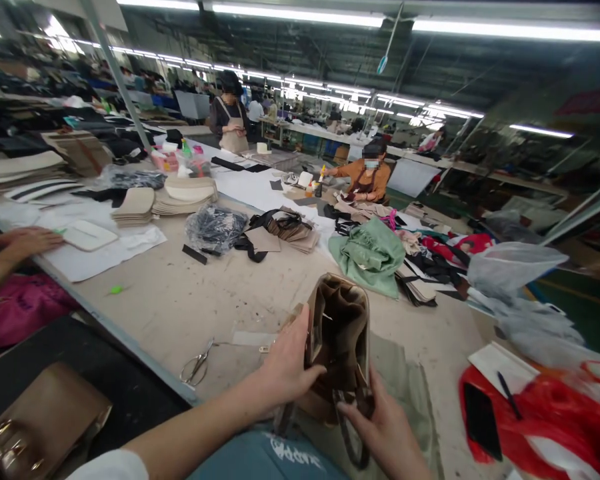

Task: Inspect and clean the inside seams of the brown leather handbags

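A brown handbag (337, 333) stands tilted toward me at the table's near edge, its mouth open and its pleated lining showing. My left hand (291, 357) grips the bag's left wall, with the thumb over the rim. My right hand (377, 417) is closed at the near right side, its thumb on a dark strap (353, 440) that loops down from the bag. The right fingers are partly hidden behind the bag. Beneath and to the right lies a folded grey-green cloth (405, 387).
Scissors (197, 367) lie left of the bag. A green cloth heap (370, 250) and a plastic-wrapped bundle (214, 227) lie farther back. Right are a red plastic bag (545, 413) and a black phone (483, 420). Another brown bag (50, 420) sits lower left. A co-worker's hand (33, 241) works at far left.
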### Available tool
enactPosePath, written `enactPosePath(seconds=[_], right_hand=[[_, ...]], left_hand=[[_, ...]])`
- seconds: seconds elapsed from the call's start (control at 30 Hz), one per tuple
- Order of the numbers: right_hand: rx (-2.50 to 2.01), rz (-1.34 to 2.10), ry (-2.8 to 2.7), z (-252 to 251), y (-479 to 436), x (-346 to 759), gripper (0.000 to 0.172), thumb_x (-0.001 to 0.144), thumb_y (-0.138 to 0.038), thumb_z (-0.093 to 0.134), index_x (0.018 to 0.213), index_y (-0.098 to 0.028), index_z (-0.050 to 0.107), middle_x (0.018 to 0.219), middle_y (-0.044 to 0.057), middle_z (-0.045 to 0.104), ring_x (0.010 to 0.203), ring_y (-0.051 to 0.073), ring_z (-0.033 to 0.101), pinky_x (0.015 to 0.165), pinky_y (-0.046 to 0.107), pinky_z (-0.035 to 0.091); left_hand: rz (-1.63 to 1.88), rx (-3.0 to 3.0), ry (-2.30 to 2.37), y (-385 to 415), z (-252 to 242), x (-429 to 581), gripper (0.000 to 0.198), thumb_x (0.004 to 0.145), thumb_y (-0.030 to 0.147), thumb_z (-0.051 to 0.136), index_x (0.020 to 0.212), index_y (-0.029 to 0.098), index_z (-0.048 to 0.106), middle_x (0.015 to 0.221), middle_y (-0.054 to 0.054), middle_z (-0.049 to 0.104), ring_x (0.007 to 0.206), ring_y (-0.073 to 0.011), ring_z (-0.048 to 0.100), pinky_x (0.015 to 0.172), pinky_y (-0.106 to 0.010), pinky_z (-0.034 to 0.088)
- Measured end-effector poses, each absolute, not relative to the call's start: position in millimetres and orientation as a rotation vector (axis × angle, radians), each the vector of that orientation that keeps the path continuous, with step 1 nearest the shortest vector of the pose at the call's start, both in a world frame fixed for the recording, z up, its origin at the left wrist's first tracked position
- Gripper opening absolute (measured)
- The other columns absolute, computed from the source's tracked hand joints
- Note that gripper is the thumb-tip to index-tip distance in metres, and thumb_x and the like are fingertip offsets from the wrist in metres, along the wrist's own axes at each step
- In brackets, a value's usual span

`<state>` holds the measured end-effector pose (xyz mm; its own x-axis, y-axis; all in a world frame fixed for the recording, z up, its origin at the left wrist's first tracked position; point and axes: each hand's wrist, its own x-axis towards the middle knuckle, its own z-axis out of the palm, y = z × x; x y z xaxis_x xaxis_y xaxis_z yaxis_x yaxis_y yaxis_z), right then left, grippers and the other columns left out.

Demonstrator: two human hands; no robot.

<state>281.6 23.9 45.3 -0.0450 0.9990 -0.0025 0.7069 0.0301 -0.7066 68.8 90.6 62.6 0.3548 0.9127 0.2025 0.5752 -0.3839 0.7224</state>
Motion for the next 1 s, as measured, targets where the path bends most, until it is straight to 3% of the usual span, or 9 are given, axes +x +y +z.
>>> enactPosePath(seconds=[0.1,0.27,0.37,0.57,0.73,1.0], right_hand=[[-1.638,0.573,-2.079,72.4,33.4,311.3,0.071,0.078,-0.03,0.057,0.141,-0.024,0.026,0.135,0.011,0.044,0.112,0.025,0.052,0.09,0.039,0.048],[-1.393,0.15,-2.206,127.0,79.5,318.9,0.043,0.085,-0.028,0.052,0.128,-0.026,0.048,0.121,0.008,0.053,0.102,0.021,0.057,0.085,0.032,0.05],[-1.118,0.169,-2.426,142.7,116.0,292.0,0.034,0.087,-0.025,0.048,0.121,-0.025,0.054,0.115,0.009,0.056,0.099,0.019,0.058,0.084,0.03,0.049],[-0.959,0.165,-2.71,141.1,169.2,247.5,0.029,0.084,-0.022,0.054,0.113,-0.021,0.058,0.101,0.006,0.058,0.084,0.016,0.057,0.073,0.027,0.047],[-0.966,0.107,-2.799,135.9,184.9,242.6,0.01,0.084,-0.022,0.055,0.089,-0.02,0.064,0.09,0.002,0.056,0.072,0.012,0.052,0.063,0.023,0.039],[-0.937,0.106,-2.722,131.0,185.6,249.0,0.014,0.088,-0.024,0.05,0.082,-0.019,0.061,0.093,0.001,0.057,0.069,0.009,0.05,0.06,0.023,0.033]], left_hand=[[0.831,2.049,1.247,106.5,59.9,52.5,0.09,0.073,0.015,0.054,0.144,0.015,-0.001,0.143,-0.015,0.031,0.128,-0.0269,0.036,0.105,-0.045,0.034],[0.834,2.042,1.132,120.7,70.2,30.0,0.066,0.07,0.008,0.049,0.135,0.02,0.037,0.135,-0.007,0.046,0.123,-0.022,0.043,0.105,-0.04,0.035],[0.873,1.987,1.158,119.3,74.9,29.2,0.051,0.075,0.015,0.055,0.125,0.023,0.049,0.125,-0.004,0.056,0.114,-0.0211,0.051,0.101,-0.038,0.04],[0.925,1.98,1.217,116.6,74.4,35.1,0.044,0.077,0.025,0.062,0.121,0.022,0.053,0.119,-0.004,0.06,0.109,-0.0205,0.054,0.098,-0.035,0.042],[0.952,2.018,1.246,117.5,74.1,36.4,0.038,0.081,0.028,0.058,0.118,0.02,0.054,0.115,-0.006,0.062,0.105,-0.0209,0.057,0.094,-0.035,0.045],[0.944,2.108,1.304,117.0,72.6,39.6,0.035,0.087,0.026,0.048,0.121,0.02,0.052,0.119,-0.008,0.06,0.108,-0.021,0.055,0.097,-0.037,0.044]])
